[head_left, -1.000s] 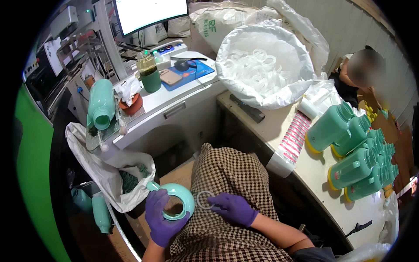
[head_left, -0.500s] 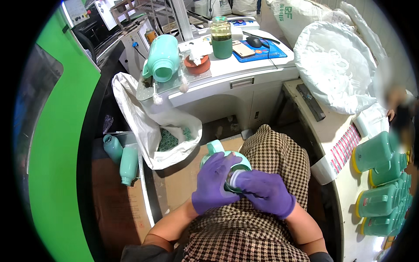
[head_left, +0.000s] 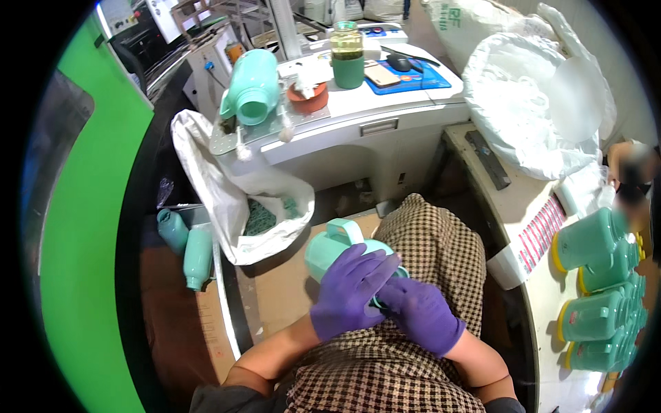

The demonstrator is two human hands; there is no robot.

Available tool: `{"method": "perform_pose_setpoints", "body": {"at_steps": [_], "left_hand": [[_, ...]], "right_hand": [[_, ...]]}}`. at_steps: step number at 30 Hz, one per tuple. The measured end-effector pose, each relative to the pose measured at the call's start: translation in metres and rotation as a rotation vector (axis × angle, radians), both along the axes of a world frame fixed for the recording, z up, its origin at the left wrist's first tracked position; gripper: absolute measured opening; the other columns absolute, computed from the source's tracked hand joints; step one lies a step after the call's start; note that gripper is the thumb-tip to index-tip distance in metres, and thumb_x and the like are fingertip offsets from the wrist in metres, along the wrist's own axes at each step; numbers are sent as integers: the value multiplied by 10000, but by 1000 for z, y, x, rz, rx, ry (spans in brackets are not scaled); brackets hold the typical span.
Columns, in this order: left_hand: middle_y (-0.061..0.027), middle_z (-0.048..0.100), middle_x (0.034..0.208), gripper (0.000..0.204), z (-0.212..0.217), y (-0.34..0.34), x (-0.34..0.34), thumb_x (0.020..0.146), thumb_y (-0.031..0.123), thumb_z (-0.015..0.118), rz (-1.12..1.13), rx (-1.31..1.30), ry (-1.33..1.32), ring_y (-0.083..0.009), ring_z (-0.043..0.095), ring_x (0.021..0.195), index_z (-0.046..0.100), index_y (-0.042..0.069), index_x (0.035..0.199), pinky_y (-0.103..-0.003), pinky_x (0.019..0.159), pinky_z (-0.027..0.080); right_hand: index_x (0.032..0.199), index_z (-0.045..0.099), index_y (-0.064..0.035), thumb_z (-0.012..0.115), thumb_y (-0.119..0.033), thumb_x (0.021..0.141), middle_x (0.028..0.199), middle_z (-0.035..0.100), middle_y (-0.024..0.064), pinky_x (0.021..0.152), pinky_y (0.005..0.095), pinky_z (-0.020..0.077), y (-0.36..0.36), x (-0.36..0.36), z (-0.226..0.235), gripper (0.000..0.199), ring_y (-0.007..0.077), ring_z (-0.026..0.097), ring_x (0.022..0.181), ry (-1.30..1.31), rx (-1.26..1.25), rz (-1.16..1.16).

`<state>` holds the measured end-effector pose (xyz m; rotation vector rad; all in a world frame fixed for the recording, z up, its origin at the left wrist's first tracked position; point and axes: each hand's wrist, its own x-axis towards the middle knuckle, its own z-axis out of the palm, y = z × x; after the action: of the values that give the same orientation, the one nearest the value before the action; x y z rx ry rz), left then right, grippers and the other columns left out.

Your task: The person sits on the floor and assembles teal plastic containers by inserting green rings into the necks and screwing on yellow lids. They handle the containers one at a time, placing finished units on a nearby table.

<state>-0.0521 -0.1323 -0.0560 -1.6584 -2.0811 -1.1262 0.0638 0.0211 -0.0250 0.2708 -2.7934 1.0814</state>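
Note:
A mint-green plastic jug with a loop handle lies tilted over my lap, its open end towards me. My left hand, in a purple glove, is closed round the jug near its mouth. At that mouth my right hand, gloved too, has its fingers bent and pressed against the rim or just inside it. The two hands hide most of the opening and whatever my right fingers hold. The checked apron covers my lap beneath the jug.
A white sack of green shavings stands ahead-left, beside loose mint-green bottles. On the desk are another mint-green jug and orange tape. Right, finished-looking green jugs line a bench under a lined bin. A person's hand shows far right.
The jug has turned, so its handle and side show more and its mouth less. My right hand has moved slightly down and right. The white round part at its fingers is now hidden.

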Motion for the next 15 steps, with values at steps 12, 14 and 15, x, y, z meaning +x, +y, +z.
{"method": "perform_pose_setpoints", "body": {"at_steps": [12,14,15], "left_hand": [[-90,628,1351,486,-37,-15,17,824,354,747,-65,-278,666,-262,507,1336,637,96,1221,-557,1147,319],[12,565,1419,433,-59,-15,24,893,390,653,-226,-282,1160,-191,471,1347,592,189,1272,-535,1166,272],[82,544,1419,369,-39,-1,27,945,413,580,-345,-220,1426,-148,467,1334,571,252,1276,-517,1179,241]], "right_hand": [[1044,734,-80,775,-41,795,1028,694,109,863,412,555,109,76,-29,256,297,683,962,604,178,-514],[1024,746,-75,789,-76,794,1043,692,123,877,434,537,172,104,-61,234,337,662,966,566,357,-945],[1060,742,-61,797,-113,802,1066,693,136,894,435,529,211,121,-83,269,356,655,993,555,237,-1054]]}}
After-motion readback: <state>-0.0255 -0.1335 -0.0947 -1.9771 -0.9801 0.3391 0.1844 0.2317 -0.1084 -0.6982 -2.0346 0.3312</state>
